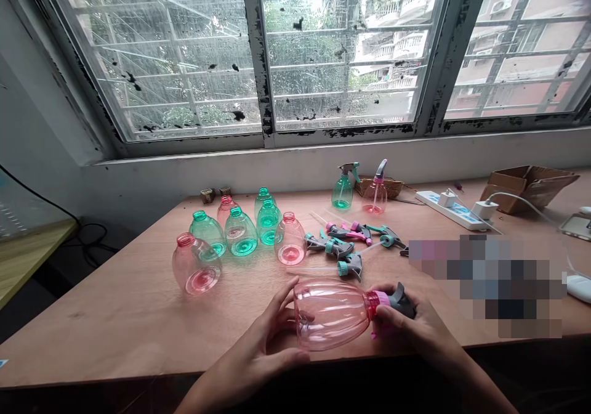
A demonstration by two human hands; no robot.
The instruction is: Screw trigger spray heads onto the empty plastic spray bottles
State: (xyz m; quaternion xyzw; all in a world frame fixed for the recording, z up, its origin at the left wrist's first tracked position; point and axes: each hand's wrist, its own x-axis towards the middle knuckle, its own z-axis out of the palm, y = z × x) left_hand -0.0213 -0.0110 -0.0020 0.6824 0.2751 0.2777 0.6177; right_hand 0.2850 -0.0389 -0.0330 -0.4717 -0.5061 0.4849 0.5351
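A clear pink spray bottle point(330, 315) lies sideways between my hands, just above the table's front edge. My left hand point(264, 347) cups its base end, fingers behind and thumb beneath. At the neck, my right hand point(422, 324) is closed around the pink-and-grey spray head point(401, 301), which sits on the bottle's mouth; part of it is hidden by the fingers. Behind are several open bottles without heads, such as a pink bottle point(196, 265) and a green bottle point(241, 232). Loose spray heads point(339, 247) with thin tubes lie in a pile right of them.
Farther back stand a green spray bottle point(342, 192) and a pink spray bottle point(375, 197), both with heads on. A white power strip point(450, 209) with plugs and cables lies at right, near a brown cardboard box point(517, 189). A window runs behind the wooden table point(115, 315).
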